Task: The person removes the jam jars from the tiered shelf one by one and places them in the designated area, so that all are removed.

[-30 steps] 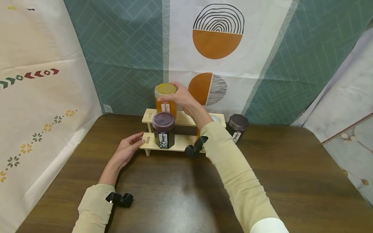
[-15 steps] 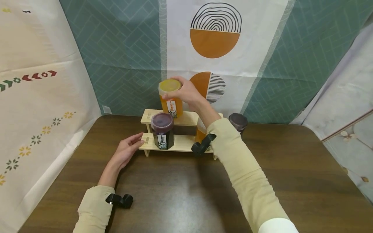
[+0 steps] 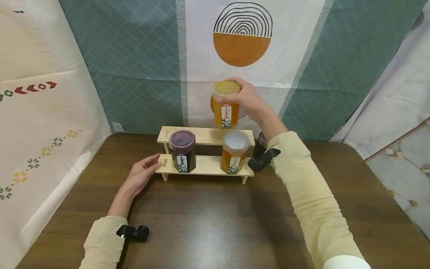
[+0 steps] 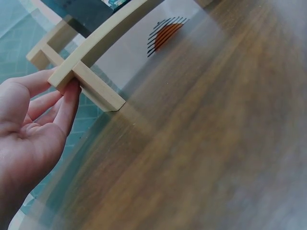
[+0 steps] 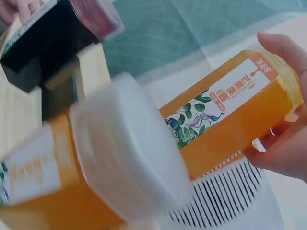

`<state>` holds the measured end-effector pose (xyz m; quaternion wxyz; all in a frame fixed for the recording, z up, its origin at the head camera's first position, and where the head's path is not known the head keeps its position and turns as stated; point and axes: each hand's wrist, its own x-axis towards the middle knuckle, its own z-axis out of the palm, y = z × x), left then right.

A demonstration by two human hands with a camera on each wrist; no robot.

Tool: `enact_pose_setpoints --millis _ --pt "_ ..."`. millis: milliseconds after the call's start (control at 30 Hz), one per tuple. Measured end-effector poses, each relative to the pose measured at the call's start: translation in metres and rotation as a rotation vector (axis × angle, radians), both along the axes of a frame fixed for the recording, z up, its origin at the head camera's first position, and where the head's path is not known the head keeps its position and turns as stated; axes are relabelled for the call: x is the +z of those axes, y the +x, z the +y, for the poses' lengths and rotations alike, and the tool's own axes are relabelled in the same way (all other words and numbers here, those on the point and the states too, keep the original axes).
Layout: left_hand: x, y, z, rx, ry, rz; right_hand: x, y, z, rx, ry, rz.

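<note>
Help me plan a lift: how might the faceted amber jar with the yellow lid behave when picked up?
The faceted amber jar with the yellow lid is likely stiff, since its edges look straight. It looks filled, so probably heavy for its size. With the right hand gripping near its top, the lower end might swing.

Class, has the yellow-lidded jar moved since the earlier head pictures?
Yes: the yellow-lidded jar moved right and up in view, relative to the rack.

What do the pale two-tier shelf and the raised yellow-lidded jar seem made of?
Pale two-tier shelf: apparently matte wood; straw colour, square-cut edges.
Yellow-lidded, faceted orange jar: smooth, seemingly translucent plastic, possibly glass; light appears to pass through.
</note>
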<state>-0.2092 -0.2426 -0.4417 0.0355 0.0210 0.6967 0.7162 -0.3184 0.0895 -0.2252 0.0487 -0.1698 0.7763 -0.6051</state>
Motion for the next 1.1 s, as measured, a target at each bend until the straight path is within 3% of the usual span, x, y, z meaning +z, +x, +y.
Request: enact_pose_setpoints --millis 533,967,1100 --pt "0.002 0.003 -0.001 -0.008 0.023 0.014 -0.004 0.000 0.090 -0.106 -0.033 -0.049" --pt "0.002 0.001 0.002 -0.009 0.014 0.010 -0.024 0.010 0.172 -0.056 -0.007 -0.077" --pt "0.002 0.001 0.001 -0.009 0.011 0.010 -0.035 0.014 0.193 -0.047 -0.071 -0.094"
